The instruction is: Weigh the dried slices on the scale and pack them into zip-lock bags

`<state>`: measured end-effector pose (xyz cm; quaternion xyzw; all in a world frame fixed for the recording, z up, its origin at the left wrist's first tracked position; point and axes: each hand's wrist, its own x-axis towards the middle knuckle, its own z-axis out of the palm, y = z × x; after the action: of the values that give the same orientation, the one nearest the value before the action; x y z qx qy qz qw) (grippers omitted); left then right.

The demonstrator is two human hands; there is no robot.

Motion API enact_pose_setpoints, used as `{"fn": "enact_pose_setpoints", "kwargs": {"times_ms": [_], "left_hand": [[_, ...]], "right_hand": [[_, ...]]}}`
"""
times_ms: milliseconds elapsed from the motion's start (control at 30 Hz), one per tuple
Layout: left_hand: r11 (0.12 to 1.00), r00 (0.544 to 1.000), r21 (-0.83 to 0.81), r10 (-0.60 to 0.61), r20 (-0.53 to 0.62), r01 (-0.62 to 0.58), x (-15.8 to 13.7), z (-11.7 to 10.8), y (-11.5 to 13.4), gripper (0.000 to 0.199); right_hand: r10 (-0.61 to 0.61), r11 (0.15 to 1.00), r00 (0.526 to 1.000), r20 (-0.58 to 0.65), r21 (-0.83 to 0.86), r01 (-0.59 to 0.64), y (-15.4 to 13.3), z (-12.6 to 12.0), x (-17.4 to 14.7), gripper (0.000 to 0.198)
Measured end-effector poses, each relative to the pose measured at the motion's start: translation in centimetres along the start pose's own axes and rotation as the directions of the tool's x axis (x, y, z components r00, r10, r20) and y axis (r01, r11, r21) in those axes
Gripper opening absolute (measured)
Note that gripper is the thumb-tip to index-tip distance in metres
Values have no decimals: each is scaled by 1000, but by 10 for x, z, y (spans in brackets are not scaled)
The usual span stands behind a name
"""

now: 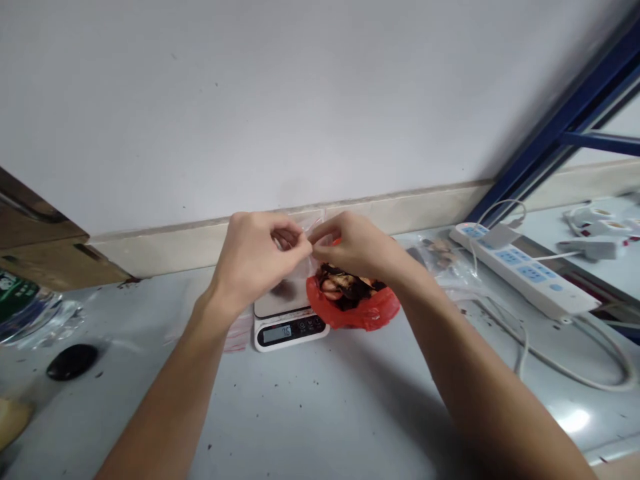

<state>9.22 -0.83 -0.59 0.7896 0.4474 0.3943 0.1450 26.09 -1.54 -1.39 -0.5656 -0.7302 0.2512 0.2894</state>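
My left hand (260, 257) and my right hand (353, 243) meet above a white digital kitchen scale (293, 337). Both are closed, with thumbs and fingertips pinching the top of a small clear plastic bag (301, 270). Something dark shows low in the bag, over the scale's plate; I cannot tell whether the bag rests on it. The display is lit, its digits hard to read. Right of the scale, under my right hand, an opened red plastic bag (373, 313) holds dark and orange-brown dried pieces (345, 287).
Flat clear bags with red-striped edges (237, 337) lie left of the scale. A black round lid (73, 362) is further left. On the right are a filled clear bag (443, 253), a white power strip (530, 270) and a looped cable (575, 383). A wall stands behind.
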Motion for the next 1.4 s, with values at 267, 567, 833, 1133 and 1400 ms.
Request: {"fn": "enact_pose_setpoints", "kwargs": {"times_ms": [267,567,833,1133,1400], "left_hand": [[968,973,-229,-144,-183,101,11,4,-24,30],[730,916,-570,-387,108,376,17,4,-35,56],[798,975,-575,-222,-7,178,18,25,-20,31],[856,987,-516,-103,-127,22,10,24,5,23],[830,951,-557,-202,-235,39,18,0,-19,17]], "right_hand": [[-126,992,988,89,42,122,11,-24,-6,83],[-51,983,943,330,-148,105,33,-69,-21,36],[205,895,947,248,-439,-78,51,-86,-27,36],[63,951,990,122,-309,-23,46,-71,-20,59],[7,996,999,41,91,-11,37,-61,-9,32]]}}
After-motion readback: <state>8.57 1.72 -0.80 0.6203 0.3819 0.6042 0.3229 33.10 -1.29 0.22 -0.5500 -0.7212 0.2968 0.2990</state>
